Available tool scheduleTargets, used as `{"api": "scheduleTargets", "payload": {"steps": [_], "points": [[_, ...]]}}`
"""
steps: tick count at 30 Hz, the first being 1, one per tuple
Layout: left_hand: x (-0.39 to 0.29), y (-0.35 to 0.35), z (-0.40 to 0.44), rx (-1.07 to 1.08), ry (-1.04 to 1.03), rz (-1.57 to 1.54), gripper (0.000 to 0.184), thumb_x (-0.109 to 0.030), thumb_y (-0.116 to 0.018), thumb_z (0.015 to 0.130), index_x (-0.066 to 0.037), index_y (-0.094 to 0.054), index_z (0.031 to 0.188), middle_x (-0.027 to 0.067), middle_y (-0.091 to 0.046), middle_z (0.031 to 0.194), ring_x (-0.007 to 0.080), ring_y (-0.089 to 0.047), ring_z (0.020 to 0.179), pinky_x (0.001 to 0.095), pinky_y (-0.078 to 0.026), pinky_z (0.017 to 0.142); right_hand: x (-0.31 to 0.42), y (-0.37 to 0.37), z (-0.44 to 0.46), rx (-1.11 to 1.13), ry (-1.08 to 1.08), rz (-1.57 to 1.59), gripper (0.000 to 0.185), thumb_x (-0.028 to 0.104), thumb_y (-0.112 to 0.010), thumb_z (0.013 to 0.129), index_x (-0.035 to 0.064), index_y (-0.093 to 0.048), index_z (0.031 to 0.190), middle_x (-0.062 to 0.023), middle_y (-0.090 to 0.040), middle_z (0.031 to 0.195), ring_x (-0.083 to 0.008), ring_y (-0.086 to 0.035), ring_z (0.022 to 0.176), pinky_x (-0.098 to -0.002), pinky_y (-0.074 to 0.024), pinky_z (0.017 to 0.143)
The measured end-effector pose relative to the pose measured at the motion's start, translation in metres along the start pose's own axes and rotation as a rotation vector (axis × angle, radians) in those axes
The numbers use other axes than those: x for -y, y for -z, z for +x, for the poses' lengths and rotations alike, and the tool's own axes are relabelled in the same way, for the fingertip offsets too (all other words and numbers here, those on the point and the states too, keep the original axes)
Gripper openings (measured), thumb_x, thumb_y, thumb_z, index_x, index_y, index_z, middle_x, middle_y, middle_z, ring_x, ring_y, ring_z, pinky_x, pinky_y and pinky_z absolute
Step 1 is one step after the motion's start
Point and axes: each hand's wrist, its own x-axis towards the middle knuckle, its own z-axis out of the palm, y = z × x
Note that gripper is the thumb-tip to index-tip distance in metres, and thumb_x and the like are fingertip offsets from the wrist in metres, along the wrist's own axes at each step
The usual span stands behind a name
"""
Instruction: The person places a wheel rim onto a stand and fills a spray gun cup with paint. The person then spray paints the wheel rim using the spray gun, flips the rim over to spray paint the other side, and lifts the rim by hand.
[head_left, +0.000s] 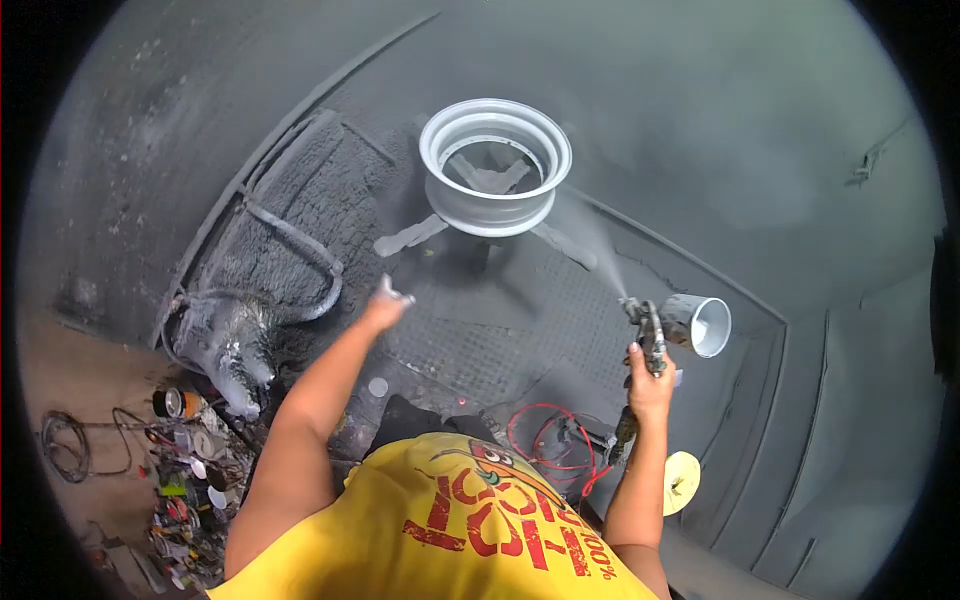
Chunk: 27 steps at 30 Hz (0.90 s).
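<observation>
My right hand (650,388) is wrapped round the handle of a spray gun (648,335), whose white-coated paint cup (697,325) sits to its right. A pale mist leaves the nozzle and drifts up and left toward the wheel rim (490,213). That rim is white, lies flat, and rests on a stand with coated arms (412,236). My left hand (386,304) is held in the air below and left of the rim, apart from it. Some of its whitened fingers are stretched out, and nothing shows in it.
A red hose (545,406) coils on the floor beside my legs. At left stand a dust-coated hose (300,245) and a lumpy coated bundle (235,345). Cans and clutter (200,470) cover the lower-left floor. A yellow disc (682,482) is near my right forearm. Grey walls surround the area.
</observation>
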Motion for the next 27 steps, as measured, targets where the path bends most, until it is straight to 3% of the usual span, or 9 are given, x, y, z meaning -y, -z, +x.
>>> {"api": "scheduleTargets", "payload": {"steps": [4, 5, 6, 9, 12, 14, 16, 22, 27], "points": [[0.008, -0.012, -0.110, 0.769, -0.071, -0.129, 0.078, -0.052, -0.065, 0.091, -0.001, -0.045, 0.146, 0.0173, -0.053, 0.144, 0.0270, -0.052, 0.130, 0.0399, -0.044, 0.106, 0.028, -0.026, -0.003, 0.022, 0.032, 0.051, 0.025, 0.019, -0.066, 0.096, -0.0017, -0.066, 0.110, -0.0042, -0.065, 0.088, -0.0108, -0.060, 0.068, -0.0286, -0.0554, 0.054], [0.019, -0.014, -0.134, 0.892, -0.322, -0.060, 0.068, -0.050, -0.058, 0.097, -0.005, -0.046, 0.147, 0.0152, -0.049, 0.149, 0.0254, -0.044, 0.138, 0.0388, -0.036, 0.113, 0.032, -0.042, -0.006, 0.042, 0.024, 0.077, 0.025, 0.019, -0.066, 0.096, -0.0015, -0.066, 0.111, -0.0042, -0.065, 0.089, -0.0112, -0.060, 0.070, -0.0289, -0.0564, 0.055], [0.021, -0.005, -0.160, 0.874, -0.320, -0.071, 0.068, -0.050, -0.058, 0.097, -0.005, -0.046, 0.147, 0.0152, -0.049, 0.149, 0.0254, -0.044, 0.138, 0.0388, -0.036, 0.113, 0.035, -0.062, -0.010, 0.063, 0.016, 0.104, 0.025, 0.018, -0.066, 0.096, -0.0013, -0.066, 0.111, -0.0041, -0.065, 0.090, -0.0115, -0.061, 0.072, -0.0292, -0.0574, 0.056], [0.031, 0.053, -0.230, 1.279, -0.264, -0.436, 0.050, -0.037, -0.043, 0.107, -0.005, -0.049, 0.145, 0.0095, -0.046, 0.152, 0.0229, -0.039, 0.142, 0.0358, -0.028, 0.118, 0.036, -0.137, -0.027, 0.239, -0.032, 0.166, 0.031, 0.026, -0.066, 0.096, 0.0026, -0.064, 0.116, -0.0064, -0.068, 0.105, -0.0161, -0.066, 0.092, -0.0306, -0.0573, 0.057], [0.113, 0.096, -0.252, 1.144, -0.133, -0.516, 0.044, -0.028, -0.047, 0.106, -0.003, -0.053, 0.142, 0.0099, -0.050, 0.149, 0.0232, -0.043, 0.139, 0.0352, -0.030, 0.116, 0.083, -0.241, -0.072, 0.344, -0.076, 0.291, 0.033, 0.028, -0.068, 0.095, 0.0028, -0.064, 0.115, -0.0057, -0.068, 0.104, -0.0160, -0.066, 0.093, -0.0325, -0.0563, 0.058], [0.144, 0.156, -0.271, 1.061, -0.256, -0.557, 0.039, -0.021, -0.052, 0.104, -0.002, -0.057, 0.137, 0.0123, -0.059, 0.140, 0.0224, -0.052, 0.130, 0.0346, -0.037, 0.111, 0.107, -0.312, -0.103, 0.452, -0.088, 0.294, 0.037, 0.031, -0.070, 0.093, 0.0042, -0.063, 0.118, -0.0048, -0.067, 0.102, -0.0161, -0.065, 0.093, -0.0334, -0.0556, 0.060], [0.192, 0.198, -0.287, 0.778, -0.386, -0.387, 0.026, -0.016, -0.060, 0.098, 0.000, -0.069, 0.116, 0.0087, -0.073, 0.110, 0.0160, -0.063, 0.103, 0.0325, -0.048, 0.096, 0.128, -0.379, -0.132, 0.563, -0.131, 0.311, 0.041, 0.033, -0.073, 0.091, 0.0061, -0.063, 0.121, -0.0044, -0.065, 0.105, -0.0173, -0.064, 0.094, -0.0339, -0.0553, 0.062], [0.302, 0.248, -0.392, 0.353, -0.076, -0.471, 0.023, -0.013, -0.066, 0.094, -0.002, -0.067, 0.114, 0.0063, -0.070, 0.108, 0.0147, -0.061, 0.104, 0.0327, -0.047, 0.097, 0.212, -0.542, -0.225, 0.819, -0.303, 0.516, 0.044, 0.032, -0.076, 0.089, 0.0101, -0.058, 0.123, -0.0032, -0.061, 0.116, -0.0193, -0.057, 0.107, -0.0443, -0.0541, 0.078], [0.351, 0.216, -0.462, 0.096, 0.031, -0.688, 0.031, -0.017, -0.067, 0.094, -0.002, -0.065, 0.121, 0.0059, -0.066, 0.118, 0.0159, -0.057, 0.112, 0.0329, -0.044, 0.101, 0.267, -0.629, -0.281, 0.717, -0.476, 0.690, 0.081, 0.030, -0.078, 0.086, 0.0012, -0.031, 0.146, -0.0127, -0.050, 0.140, -0.0316, -0.051, 0.124, -0.0501, -0.0517, 0.088]]}}
